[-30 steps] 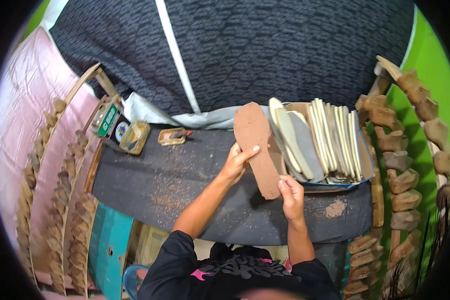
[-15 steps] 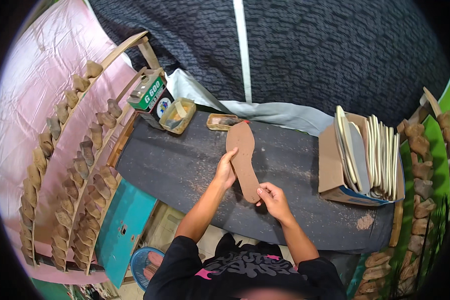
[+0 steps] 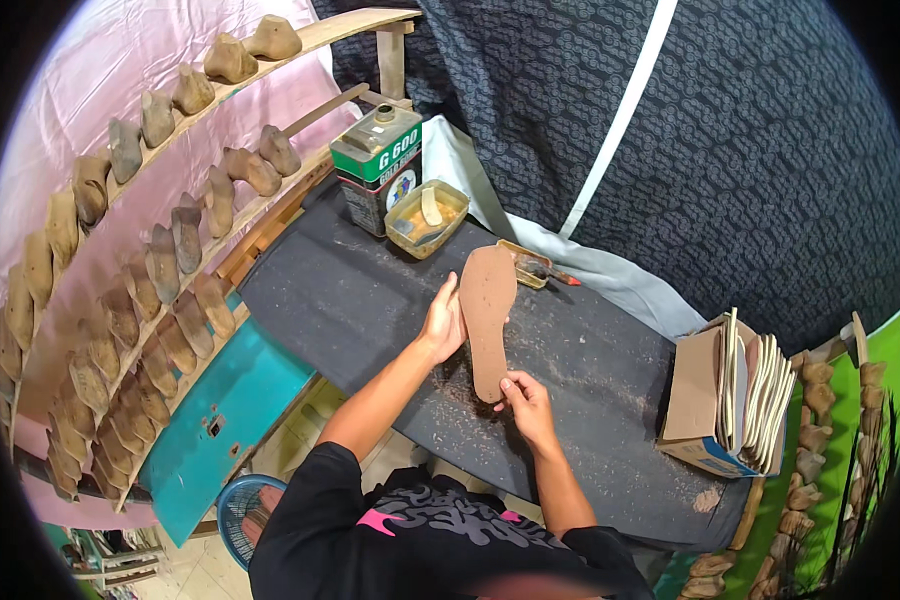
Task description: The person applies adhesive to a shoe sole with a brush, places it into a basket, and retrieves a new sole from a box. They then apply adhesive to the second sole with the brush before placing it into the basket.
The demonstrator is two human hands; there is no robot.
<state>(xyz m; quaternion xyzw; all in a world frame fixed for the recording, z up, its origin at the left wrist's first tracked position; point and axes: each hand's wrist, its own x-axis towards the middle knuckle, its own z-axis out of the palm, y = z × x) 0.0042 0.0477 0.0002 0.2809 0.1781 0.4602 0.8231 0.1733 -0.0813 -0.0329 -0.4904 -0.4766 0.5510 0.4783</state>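
Note:
A brown shoe insole [image 3: 489,310] is held up over the dark-covered worktable [image 3: 590,400], its wide toe end pointing away from me. My left hand [image 3: 443,322] supports it along the left edge, with some fingers hidden behind it; a fingertip shows at the right edge. At the narrow heel end, my right hand [image 3: 526,408] pinches the lower right edge between thumb and fingers. Just behind the toe end lies a small shallow tray [image 3: 526,270] with a dark, red-tipped tool in it, partly covered by the insole.
A green and black metal can [image 3: 378,165] stands at the back left beside a yellowish tub [image 3: 428,220] holding a spatula-like piece. On the right, a cardboard box [image 3: 692,385] is packed with soles. Racks of wooden shoe lasts [image 3: 185,235] rise at left; a blue basket [image 3: 238,515] sits below.
My view has turned to the left, so the can, tub and racks appear larger and further right. The insole stays in both hands, now more upright, with my left hand opened flatter against it.

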